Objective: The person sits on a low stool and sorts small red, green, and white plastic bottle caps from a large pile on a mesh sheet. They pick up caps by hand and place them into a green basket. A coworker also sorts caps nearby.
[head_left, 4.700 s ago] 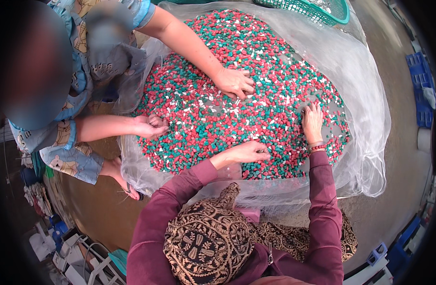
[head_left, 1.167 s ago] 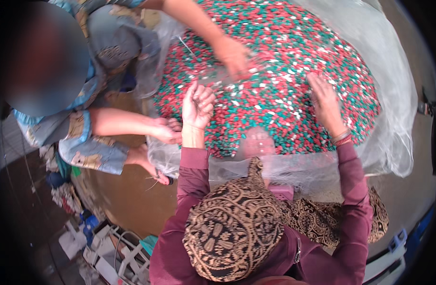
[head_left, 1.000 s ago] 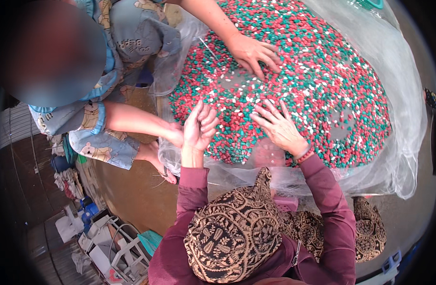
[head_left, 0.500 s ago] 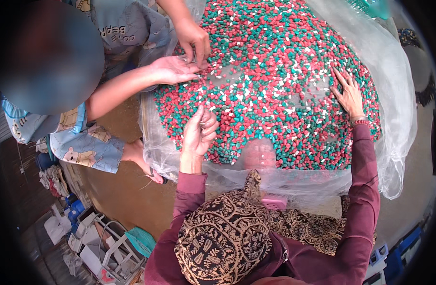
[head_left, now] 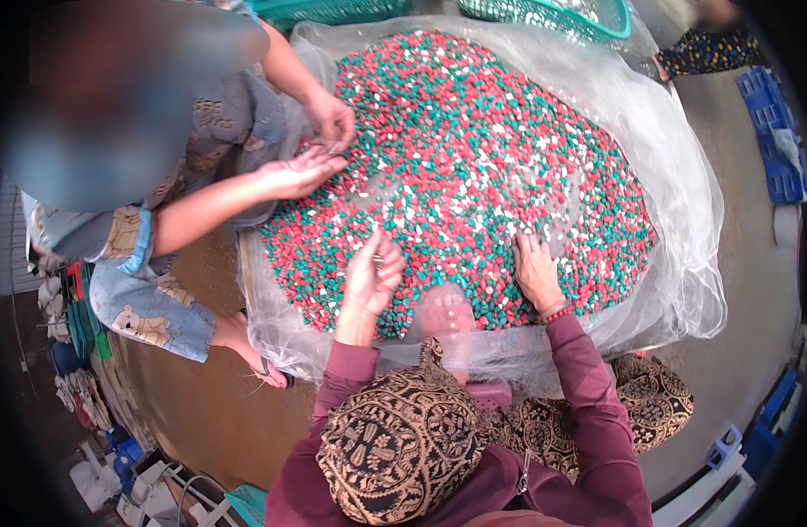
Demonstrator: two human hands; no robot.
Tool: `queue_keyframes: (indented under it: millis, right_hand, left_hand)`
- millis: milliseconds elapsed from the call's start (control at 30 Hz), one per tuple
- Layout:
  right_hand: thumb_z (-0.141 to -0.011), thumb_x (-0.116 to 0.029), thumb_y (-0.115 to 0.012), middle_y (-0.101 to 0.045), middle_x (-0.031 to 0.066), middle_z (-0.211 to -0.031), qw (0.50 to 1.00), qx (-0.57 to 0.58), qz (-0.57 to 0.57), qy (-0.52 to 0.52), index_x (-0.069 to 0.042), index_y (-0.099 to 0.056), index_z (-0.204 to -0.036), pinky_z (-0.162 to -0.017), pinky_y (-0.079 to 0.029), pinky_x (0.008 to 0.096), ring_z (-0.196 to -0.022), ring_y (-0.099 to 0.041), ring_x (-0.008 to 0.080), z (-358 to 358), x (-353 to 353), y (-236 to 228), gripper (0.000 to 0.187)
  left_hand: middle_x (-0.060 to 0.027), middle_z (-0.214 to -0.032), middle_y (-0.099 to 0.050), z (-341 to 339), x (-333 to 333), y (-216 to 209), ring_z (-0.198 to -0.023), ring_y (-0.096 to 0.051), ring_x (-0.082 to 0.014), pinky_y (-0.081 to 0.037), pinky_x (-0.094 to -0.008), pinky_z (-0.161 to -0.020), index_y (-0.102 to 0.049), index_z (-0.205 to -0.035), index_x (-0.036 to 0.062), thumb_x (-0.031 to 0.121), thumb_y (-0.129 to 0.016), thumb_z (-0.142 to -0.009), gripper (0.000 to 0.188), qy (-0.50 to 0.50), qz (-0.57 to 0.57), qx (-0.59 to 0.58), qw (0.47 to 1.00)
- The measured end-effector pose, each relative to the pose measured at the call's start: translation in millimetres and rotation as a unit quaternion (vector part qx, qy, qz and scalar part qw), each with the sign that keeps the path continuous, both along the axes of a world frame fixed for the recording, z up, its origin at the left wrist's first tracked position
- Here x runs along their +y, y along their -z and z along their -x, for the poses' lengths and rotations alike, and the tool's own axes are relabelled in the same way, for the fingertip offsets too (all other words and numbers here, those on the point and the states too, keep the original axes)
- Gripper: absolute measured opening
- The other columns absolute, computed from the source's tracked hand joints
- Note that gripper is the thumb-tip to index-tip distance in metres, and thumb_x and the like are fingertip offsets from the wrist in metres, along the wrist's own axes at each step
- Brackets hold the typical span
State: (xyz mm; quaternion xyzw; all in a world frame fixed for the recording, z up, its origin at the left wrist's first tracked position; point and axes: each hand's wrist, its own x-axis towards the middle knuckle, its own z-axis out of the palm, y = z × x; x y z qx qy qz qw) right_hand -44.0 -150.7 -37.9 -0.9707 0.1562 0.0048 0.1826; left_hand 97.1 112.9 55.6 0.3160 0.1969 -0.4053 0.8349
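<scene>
A broad heap of small red, green and white pieces (head_left: 474, 132) covers a pale mesh sheet (head_left: 689, 255) in front of me. My left hand (head_left: 373, 274) is held palm up over the heap's near left part, its fingers curled in and the thumb raised. Whitish specks show at the curled fingers, too small to name. Farther right, my right hand (head_left: 537, 274) lies palm down with fingers stretched, fingertips touching the pieces. A bare foot (head_left: 447, 314) rests at the heap's near edge, between my hands.
At the left a co-worker's hands (head_left: 311, 162) come together over the heap's edge. Green plastic baskets (head_left: 553, 19) stand at the far side. My patterned knee (head_left: 403, 430) is close below. A blue crate (head_left: 772, 132) lies at the right, a pink stool (head_left: 489, 394) beside my leg.
My right hand has moved left and nearer, from the heap's right side toward its middle. The left hand stays curled in about the same place. The view has shifted, bringing the baskets into sight.
</scene>
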Motion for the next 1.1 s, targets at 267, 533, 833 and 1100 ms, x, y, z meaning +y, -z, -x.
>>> queue_keyframes:
  millis: [267, 533, 833, 1100]
  right_hand:
    - [-0.086, -0.041, -0.056, -0.053, 0.0123, -0.125, 0.997, -0.052, -0.02, -0.05, -0.007, -0.062, -0.111, -0.102, -0.033, 0.0481, -0.119, -0.044, 0.0363, -131, -75, -54, 0.043]
    - [-0.085, -0.045, -0.054, -0.061, 0.0196, -0.111, 0.908, -0.266, -0.243, 0.212, -0.006, -0.053, -0.125, -0.088, -0.045, 0.0373, -0.104, -0.059, 0.0294, -238, -118, 20, 0.056]
    - [-0.084, -0.036, -0.058, -0.047, 0.0125, -0.133, 0.963, -0.168, -0.178, -0.111, -0.019, -0.04, -0.136, -0.102, -0.033, 0.0467, -0.117, -0.048, 0.0326, -162, 28, 4, 0.058]
    - [-0.088, -0.038, -0.05, -0.035, 0.007, -0.143, 0.972, -0.064, -0.032, -0.224, -0.03, -0.041, -0.135, -0.108, -0.019, 0.053, -0.126, -0.039, 0.0328, -71, -10, -23, 0.049]
  left_hand:
    - [0.005, -0.061, -0.038, 32, -37, -6, -0.046, -0.029, -0.0023, -0.018, -0.0174, -0.038, -0.045, -0.07, 0.0124, 0.038, -0.051, -0.094, 0.035, 0.183, -0.023, 0.011, 0.983]
    - [0.0026, -0.061, -0.036, 9, -32, 17, -0.045, -0.028, -0.0028, -0.017, -0.0168, -0.037, -0.04, -0.069, 0.0112, 0.033, -0.045, -0.097, 0.036, 0.154, -0.082, 0.047, 0.984]
    - [0.0008, -0.062, -0.037, -14, -69, 10, -0.047, -0.029, -0.0036, -0.019, -0.0164, -0.036, -0.038, -0.069, 0.0101, 0.033, -0.043, -0.097, 0.037, 0.152, -0.137, 0.008, 0.979]
    - [-0.0021, -0.069, -0.045, -5, -44, 14, -0.055, -0.039, -0.0079, -0.029, -0.0168, -0.039, -0.047, -0.08, 0.008, 0.03, -0.049, -0.094, 0.027, -0.02, -0.039, 0.131, 0.99]
